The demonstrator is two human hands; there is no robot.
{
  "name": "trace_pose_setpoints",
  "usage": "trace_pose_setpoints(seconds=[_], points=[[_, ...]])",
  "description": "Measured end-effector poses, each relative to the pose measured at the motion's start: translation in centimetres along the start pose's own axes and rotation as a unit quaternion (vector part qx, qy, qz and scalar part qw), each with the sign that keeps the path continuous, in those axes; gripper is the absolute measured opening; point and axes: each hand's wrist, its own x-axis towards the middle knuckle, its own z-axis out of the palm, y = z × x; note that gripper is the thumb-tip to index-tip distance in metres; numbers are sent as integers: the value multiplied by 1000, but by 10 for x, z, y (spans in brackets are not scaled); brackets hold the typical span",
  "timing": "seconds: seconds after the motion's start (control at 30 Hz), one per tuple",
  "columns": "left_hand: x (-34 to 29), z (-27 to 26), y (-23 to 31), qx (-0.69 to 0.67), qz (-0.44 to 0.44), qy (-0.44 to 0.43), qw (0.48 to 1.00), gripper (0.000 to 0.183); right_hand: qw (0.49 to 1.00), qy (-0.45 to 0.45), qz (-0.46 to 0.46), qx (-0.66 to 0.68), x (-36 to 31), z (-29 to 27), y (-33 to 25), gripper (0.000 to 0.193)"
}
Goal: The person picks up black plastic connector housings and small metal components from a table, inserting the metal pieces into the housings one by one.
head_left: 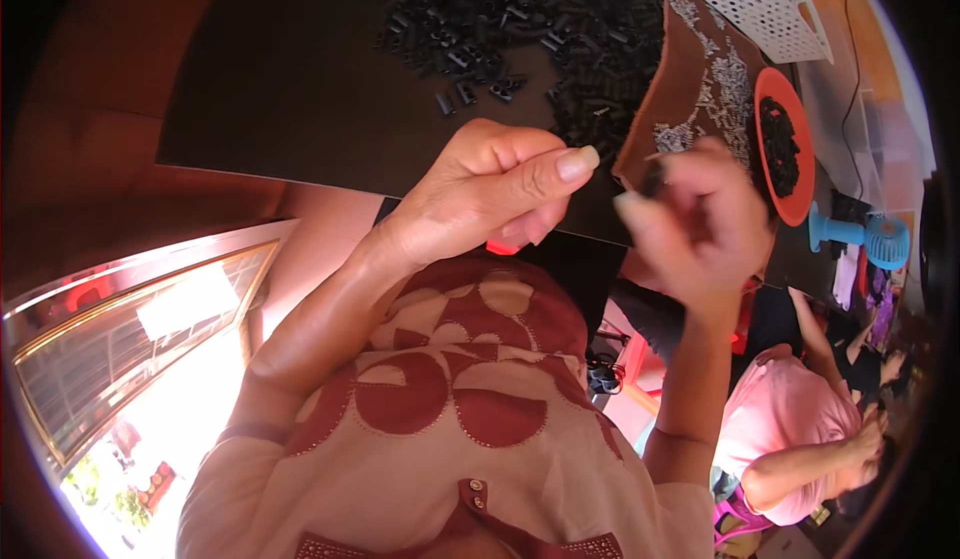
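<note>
My left hand (505, 184) is closed above the table's near edge, its thumb pressed over the curled fingers. Anything inside that grip is hidden. To its right, my right hand (700, 224) is smeared by motion, with thumb and forefinger brought close around a small dark piece (655, 176) too blurred to name. Beyond both hands lies a large heap of short black tubular parts (500, 19). Small silvery metal pieces (725, 89) are scattered on a brown cloth (650, 124) just past my right hand.
An orange bowl (803, 179) of black parts stands right of the cloth. Behind it is a white perforated basket (760, 4). A small blue fan (885, 242) sits at the right. Another person in a pink top (790, 419) works lower right. A bright window (150, 329) lies left.
</note>
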Motion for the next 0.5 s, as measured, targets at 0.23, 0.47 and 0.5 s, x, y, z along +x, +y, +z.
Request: trace_pose_setpoints(seconds=[0.23, 0.47, 0.5], points=[[-3, 3, 0, 48, 17, 11, 999, 45, 926, 116, 323, -159, -30, -97, 65, 29], [-5, 0, 3, 117, 16, -2, 993, 45, 903, 8, 307, -301, -34, -132, 94, 32], [-5, 0, 3, 114, 19, -5, 993, 45, 920, 23, 295, -257, -33, -129, 95, 30]])
